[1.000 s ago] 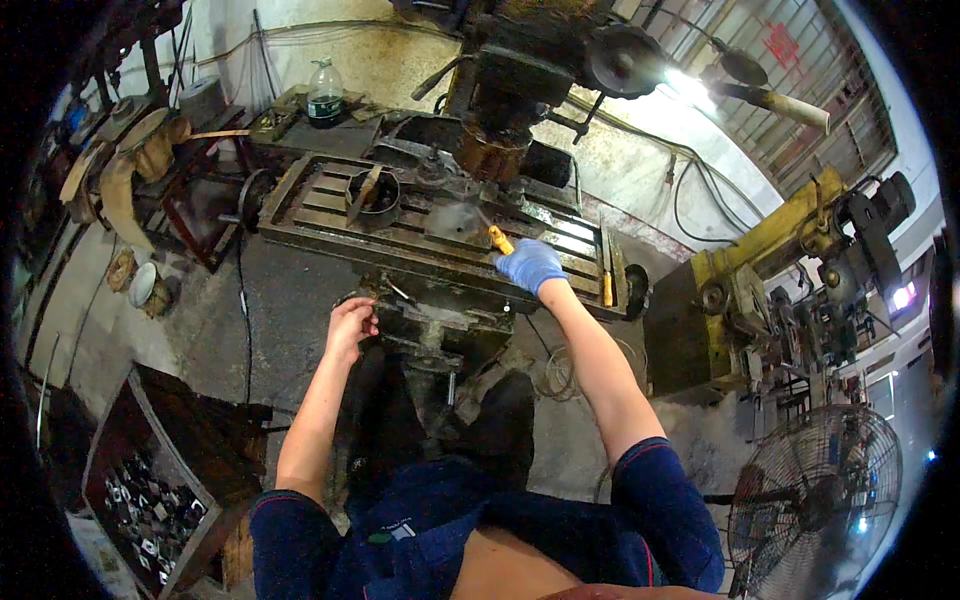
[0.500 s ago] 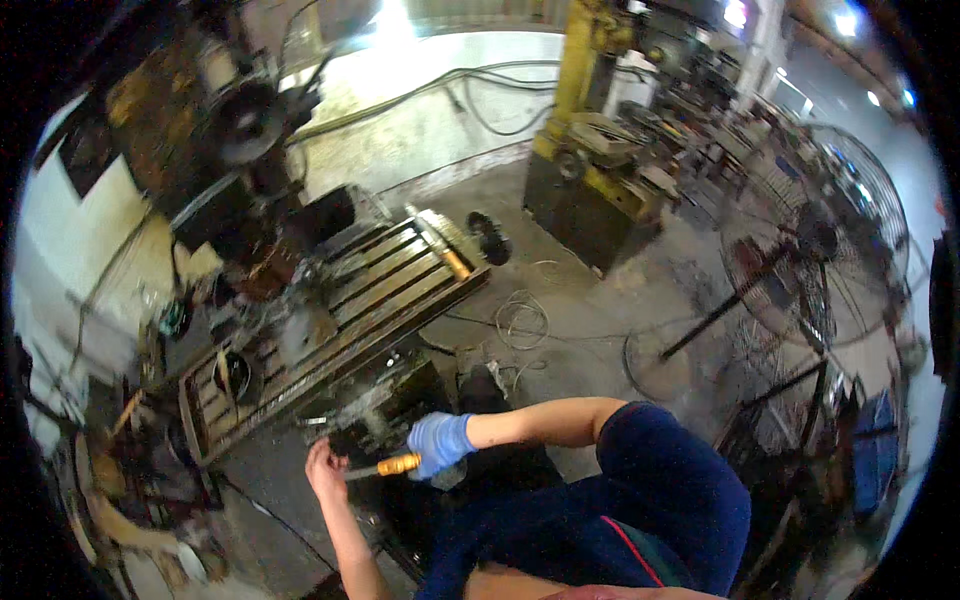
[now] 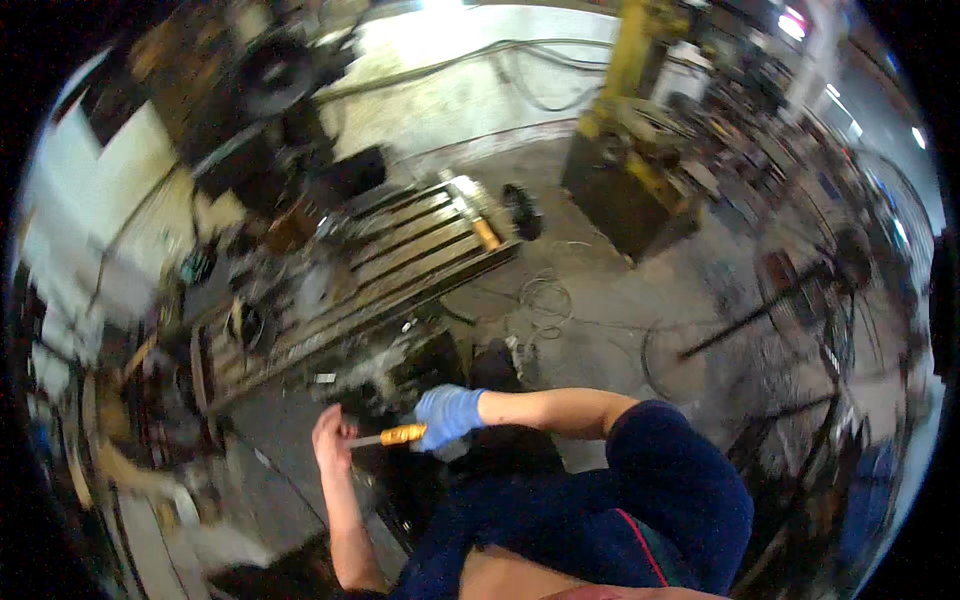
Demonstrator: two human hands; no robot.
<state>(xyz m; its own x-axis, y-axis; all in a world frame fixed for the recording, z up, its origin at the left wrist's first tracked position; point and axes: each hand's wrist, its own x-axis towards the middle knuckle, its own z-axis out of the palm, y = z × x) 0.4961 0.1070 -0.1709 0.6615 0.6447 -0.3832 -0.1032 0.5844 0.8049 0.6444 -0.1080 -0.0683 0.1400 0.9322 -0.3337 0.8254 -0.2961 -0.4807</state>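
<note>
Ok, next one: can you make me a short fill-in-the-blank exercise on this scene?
1. The right hand wears a ____ glove.
2. It grips a tool by the ____.
3. The bare hand, near the tool's metal end, is the person's ____ one.
4. On the slotted machine table, another tool has an ____ grip.

Missing words: blue; handle; left; orange.

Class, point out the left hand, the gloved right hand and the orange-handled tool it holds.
Left hand (image 3: 332, 437), head view: middle of the hand.
Gloved right hand (image 3: 448, 416), head view: middle of the glove.
Orange-handled tool (image 3: 402, 434), head view: on the handle.
</note>
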